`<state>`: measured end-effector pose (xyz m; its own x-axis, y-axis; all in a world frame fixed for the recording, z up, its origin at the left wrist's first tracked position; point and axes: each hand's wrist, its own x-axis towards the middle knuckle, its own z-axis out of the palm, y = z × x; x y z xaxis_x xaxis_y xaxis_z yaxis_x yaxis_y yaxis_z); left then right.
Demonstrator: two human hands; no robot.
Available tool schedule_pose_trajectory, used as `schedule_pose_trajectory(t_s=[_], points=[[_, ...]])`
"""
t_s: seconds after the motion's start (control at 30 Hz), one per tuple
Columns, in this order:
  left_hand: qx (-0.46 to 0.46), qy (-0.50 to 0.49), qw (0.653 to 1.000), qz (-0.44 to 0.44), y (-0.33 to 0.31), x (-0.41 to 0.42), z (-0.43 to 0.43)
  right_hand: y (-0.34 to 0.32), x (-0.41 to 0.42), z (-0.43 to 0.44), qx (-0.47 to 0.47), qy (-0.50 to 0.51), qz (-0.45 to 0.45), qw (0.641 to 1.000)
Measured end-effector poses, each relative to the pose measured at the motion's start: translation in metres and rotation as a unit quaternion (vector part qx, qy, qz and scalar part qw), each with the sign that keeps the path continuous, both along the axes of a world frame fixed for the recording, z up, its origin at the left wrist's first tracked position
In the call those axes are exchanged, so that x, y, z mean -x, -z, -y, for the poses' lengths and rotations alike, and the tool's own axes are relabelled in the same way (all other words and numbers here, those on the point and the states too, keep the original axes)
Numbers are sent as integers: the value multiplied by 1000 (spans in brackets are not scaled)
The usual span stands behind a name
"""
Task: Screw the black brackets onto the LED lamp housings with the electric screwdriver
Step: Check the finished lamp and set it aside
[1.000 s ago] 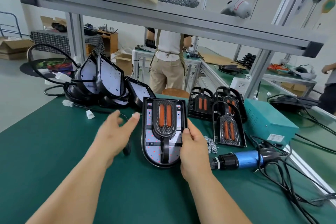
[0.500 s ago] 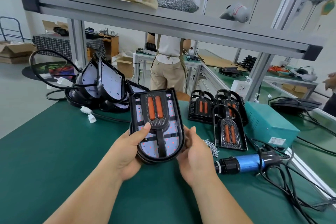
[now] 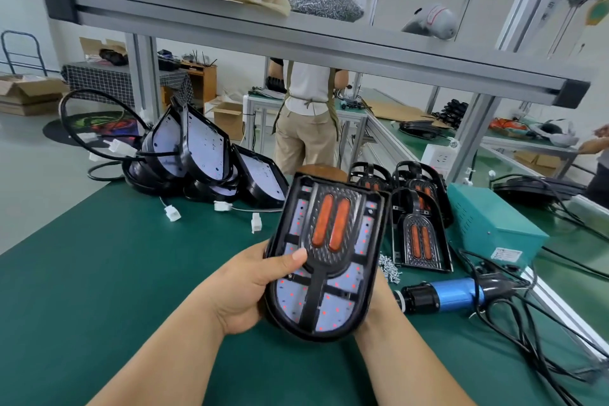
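Several bare housings (image 3: pixel 204 155) lean in a heap at the far left of the green mat (image 3: pixel 99 273), their flat white boards facing out and white plug connectors trailing on cables. A second ago the LED lamp housing (image 3: pixel 329 303) lay flat on the mat; now it is lifted and tilted up toward the camera. The left hand (image 3: pixel 244 293) grasps its left rim, thumb pressed on the black bracket (image 3: pixel 316 287). The bracket is a textured paddle shape with two glossy orange strips, over a pale board dotted red inside a rounded black shell. The right hand (image 3: pixel 379 310) supports it from behind; its fingers are hidden, so I cannot tell its grip. Probably this unit is being checked or moved on, since loose shiny screws (image 3: pixel 389 269), bracketed lamps (image 3: pixel 420 234) and the blue-bodied electric screwdriver (image 3: pixel 441 295) lie untouched to the right.
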<state>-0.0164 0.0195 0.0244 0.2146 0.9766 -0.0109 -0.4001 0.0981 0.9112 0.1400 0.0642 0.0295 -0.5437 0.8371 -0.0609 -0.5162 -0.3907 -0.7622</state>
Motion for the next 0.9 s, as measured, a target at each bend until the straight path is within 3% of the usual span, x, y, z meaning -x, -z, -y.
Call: schedule_pose_trajectory(t_s=[0.23, 0.37, 0.67, 0.8, 0.9], points=[[-79, -31, 983, -164, -9, 20, 0, -2, 2, -1, 19, 38, 34, 999], [-123, -85, 948, -282, -8, 29, -2, -2, 1, -2, 6, 50, 36, 998], [-122, -39, 925, -358, -6, 31, -6, -1, -3, -4, 12, 58, 15, 998], [-126, -87, 916, -371, -6, 33, -8, 0, -1, -8, -15, 87, -24, 996], [-141, -148, 877, -434, -6, 32, -11, 3, 8, -3, -90, 122, 37, 988]])
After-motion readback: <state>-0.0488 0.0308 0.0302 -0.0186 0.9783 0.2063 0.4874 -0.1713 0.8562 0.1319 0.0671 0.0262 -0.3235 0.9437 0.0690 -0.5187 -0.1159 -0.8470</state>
